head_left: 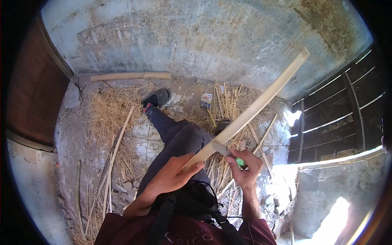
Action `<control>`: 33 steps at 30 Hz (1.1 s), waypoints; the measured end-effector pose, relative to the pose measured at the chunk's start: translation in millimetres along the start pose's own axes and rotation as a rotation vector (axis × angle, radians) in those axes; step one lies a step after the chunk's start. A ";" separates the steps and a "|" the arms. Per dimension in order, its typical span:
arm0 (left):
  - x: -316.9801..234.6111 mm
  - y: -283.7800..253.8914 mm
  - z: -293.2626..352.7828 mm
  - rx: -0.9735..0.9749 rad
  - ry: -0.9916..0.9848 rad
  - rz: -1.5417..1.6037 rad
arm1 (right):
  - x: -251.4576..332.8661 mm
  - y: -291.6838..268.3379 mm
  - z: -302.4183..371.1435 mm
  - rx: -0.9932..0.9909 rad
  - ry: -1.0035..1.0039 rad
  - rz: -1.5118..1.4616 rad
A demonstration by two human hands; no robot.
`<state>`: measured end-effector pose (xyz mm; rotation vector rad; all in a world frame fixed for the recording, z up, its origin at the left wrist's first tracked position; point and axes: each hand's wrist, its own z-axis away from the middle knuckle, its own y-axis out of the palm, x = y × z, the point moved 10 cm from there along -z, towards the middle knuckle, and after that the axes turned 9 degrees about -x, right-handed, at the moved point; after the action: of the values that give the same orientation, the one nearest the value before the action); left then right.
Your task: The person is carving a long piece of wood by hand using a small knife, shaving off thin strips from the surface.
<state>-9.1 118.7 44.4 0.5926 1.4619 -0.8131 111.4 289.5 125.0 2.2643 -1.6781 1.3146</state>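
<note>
A long, pale bamboo slat [261,102] slants from my lap up toward the far right. My left hand [173,173] is closed around its near end. In my right hand [247,167] is a short knife [221,148] with a flat grey blade, and a bit of green, seemingly its handle, shows between my fingers. The blade lies across the slat's right edge, touching it, a short way beyond my left hand. Most of the handle is hidden in my grip.
Shavings [108,106] and thin strips cover the floor around my outstretched leg [175,134]. A bamboo pole [130,76] lies along the far wall [171,36]. Beyond my knee sits a small box [206,99]. Dark wooden boards [335,118] stand at the right, a brown door [34,90] at the left.
</note>
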 end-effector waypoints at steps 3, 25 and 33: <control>8.8 3.6 0.8 0.094 -0.111 0.052 | -31.1 -5.7 12.2 -0.100 0.177 -0.170; -22.9 -22.8 -11.2 -0.171 0.237 -0.226 | -33.4 44.3 -14.8 -0.011 0.617 -0.492; -19.8 -8.6 -12.5 -0.096 0.216 -0.160 | -26.4 36.3 -12.5 0.007 0.507 -0.315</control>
<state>-22.3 125.5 64.5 0.5075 1.7534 -0.8165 73.4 300.7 100.6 1.8710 -1.1028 1.6249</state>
